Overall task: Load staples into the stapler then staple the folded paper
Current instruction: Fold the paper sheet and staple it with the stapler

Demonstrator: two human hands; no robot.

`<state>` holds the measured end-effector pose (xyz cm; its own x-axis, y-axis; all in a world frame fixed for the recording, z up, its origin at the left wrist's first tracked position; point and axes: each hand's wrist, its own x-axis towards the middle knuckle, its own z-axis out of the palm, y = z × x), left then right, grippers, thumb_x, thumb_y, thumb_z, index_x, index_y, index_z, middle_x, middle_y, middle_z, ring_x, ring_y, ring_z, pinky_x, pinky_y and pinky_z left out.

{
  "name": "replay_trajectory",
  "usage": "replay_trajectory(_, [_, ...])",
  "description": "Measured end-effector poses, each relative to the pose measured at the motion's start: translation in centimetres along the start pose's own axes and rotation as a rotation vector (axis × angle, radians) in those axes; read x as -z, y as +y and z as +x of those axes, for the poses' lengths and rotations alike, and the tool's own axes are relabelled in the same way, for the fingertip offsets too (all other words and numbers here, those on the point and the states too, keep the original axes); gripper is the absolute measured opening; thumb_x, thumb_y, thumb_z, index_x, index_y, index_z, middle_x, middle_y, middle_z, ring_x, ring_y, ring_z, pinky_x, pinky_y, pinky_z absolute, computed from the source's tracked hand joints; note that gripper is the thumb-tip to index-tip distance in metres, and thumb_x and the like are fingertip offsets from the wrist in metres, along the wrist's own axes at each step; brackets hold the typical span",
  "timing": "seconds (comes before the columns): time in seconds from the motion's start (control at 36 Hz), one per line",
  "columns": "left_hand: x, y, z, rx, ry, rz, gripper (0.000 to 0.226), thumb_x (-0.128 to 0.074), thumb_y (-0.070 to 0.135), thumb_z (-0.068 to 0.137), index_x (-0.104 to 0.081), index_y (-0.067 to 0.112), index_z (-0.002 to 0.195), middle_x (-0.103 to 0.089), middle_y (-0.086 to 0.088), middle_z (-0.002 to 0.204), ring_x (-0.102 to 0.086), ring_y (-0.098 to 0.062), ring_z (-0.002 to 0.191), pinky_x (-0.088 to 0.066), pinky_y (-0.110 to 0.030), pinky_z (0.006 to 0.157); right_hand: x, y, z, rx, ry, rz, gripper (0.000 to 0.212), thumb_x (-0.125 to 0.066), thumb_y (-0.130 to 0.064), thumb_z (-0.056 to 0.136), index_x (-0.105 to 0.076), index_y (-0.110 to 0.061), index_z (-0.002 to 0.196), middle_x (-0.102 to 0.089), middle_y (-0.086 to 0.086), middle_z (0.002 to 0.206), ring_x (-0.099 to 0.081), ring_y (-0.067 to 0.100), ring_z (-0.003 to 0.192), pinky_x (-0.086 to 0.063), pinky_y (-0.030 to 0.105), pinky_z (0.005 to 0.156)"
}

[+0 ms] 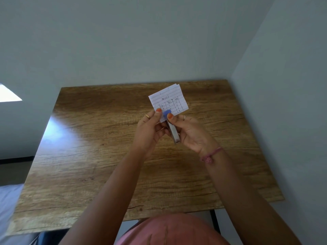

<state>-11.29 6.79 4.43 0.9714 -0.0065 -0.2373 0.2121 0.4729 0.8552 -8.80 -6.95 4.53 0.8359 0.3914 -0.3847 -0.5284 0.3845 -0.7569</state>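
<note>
A folded piece of lined paper [169, 99] with handwriting is held up above the wooden table [106, 147]. My left hand [148, 131] pinches its lower left corner with thumb and fingers. My right hand [191, 133] grips a small stapler [172, 131], metal with a blue top, whose front end sits over the paper's lower edge, my thumb pressing on the blue part. Whether staples are inside is hidden.
The table stands in a corner, with a wall behind and another wall [283, 103] close on the right. A bed or cloth surface [8, 200] lies to the left. My lap in pink cloth [168, 230] is at the table's near edge.
</note>
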Motion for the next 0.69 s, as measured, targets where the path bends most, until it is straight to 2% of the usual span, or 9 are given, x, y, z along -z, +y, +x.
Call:
replay_trajectory(0.06, [-0.1, -0.2, 0.0, -0.008, 0.029, -0.015, 0.028, -0.046, 0.021, 0.1, -0.062, 0.011, 0.12, -0.07, -0.011, 0.113, -0.068, -0.023, 0.095, -0.058, -0.03, 0.074, 0.0, -0.1, -0.1, -0.004, -0.014, 0.021, 0.045, -0.073, -0.019, 0.074, -0.064, -0.004, 0.115, -0.072, 0.007, 0.096, -0.069, 0.015, 0.083, -0.058, 0.029, 0.075])
replay_trajectory(0.14, [-0.2, -0.2, 0.1, -0.031, 0.086, -0.076, 0.023, -0.047, 0.019, 0.099, -0.064, 0.011, 0.113, -0.072, -0.01, 0.108, -0.069, -0.023, 0.096, -0.058, -0.035, 0.082, 0.4, -0.3, -0.1, -0.009, -0.013, 0.072, 0.045, -0.072, -0.018, 0.075, -0.063, -0.002, 0.116, -0.072, 0.011, 0.098, -0.069, 0.017, 0.086, -0.058, 0.032, 0.078])
replay_trajectory(0.28, [-0.2, 0.2, 0.3, -0.063, 0.132, -0.058, 0.021, -0.047, 0.018, 0.1, -0.064, 0.012, 0.111, -0.072, -0.012, 0.109, -0.069, -0.026, 0.101, -0.057, -0.036, 0.086, 1.1, -0.7, -0.1, -0.011, -0.009, 0.111, 0.04, -0.073, -0.017, 0.075, -0.065, 0.0, 0.111, -0.072, 0.014, 0.1, -0.071, 0.017, 0.085, -0.059, 0.031, 0.074])
replay_trajectory(0.53, [-0.5, 0.4, 0.2, -0.11, 0.119, -0.028, 0.02, -0.047, 0.017, 0.1, -0.066, 0.016, 0.107, -0.072, -0.011, 0.108, -0.069, -0.025, 0.103, -0.057, -0.033, 0.083, 0.8, -0.7, -0.2, -0.003, 0.012, 0.127, 0.037, -0.071, -0.015, 0.075, -0.065, 0.0, 0.108, -0.073, 0.011, 0.093, -0.071, 0.014, 0.078, -0.059, 0.027, 0.066])
replay_trajectory(0.69, [-0.4, -0.2, -0.1, -0.121, 0.046, -0.131, 0.022, -0.059, 0.021, 0.093, -0.068, 0.013, 0.111, -0.071, -0.012, 0.111, -0.068, -0.023, 0.103, -0.056, -0.031, 0.083, 0.8, -0.5, 0.1, 0.006, 0.009, 0.136, 0.038, -0.072, -0.016, 0.076, -0.066, -0.002, 0.11, -0.073, 0.009, 0.09, -0.07, 0.014, 0.077, -0.058, 0.025, 0.065])
